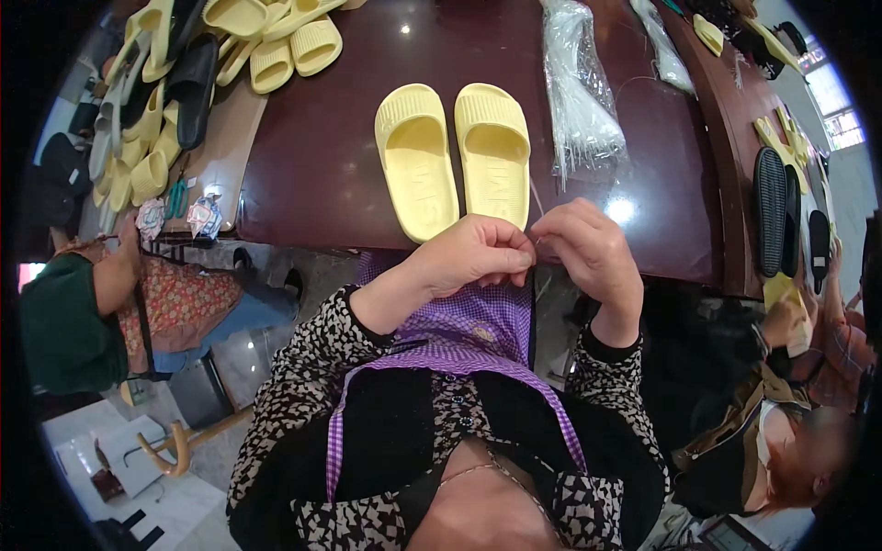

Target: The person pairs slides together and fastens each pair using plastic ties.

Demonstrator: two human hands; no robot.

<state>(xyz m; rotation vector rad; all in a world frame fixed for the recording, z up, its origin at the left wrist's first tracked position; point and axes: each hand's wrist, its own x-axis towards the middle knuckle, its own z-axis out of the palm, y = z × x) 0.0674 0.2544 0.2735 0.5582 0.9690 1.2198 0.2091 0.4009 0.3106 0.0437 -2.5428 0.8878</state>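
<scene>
A pair of pale yellow slide sandals lies side by side on the dark red table [312,165], the left slide [418,174] and the right slide [493,161] with straps on the far side. Just off their heel ends, at the table's near edge, my left hand [464,260] and my right hand [593,250] meet fingertip to fingertip. Both are closed in a pinch on a thin pale strand [537,197], whose end sticks up between them. What the fingertips cover is hidden. Neither hand grips a slide.
A clear plastic bag of thin white strands [583,101] lies right of the slides, near a second bundle [663,46]. Yellow and black slides [193,92] are heaped at the far left. People sit on both sides; black slides [770,211] stand at the right.
</scene>
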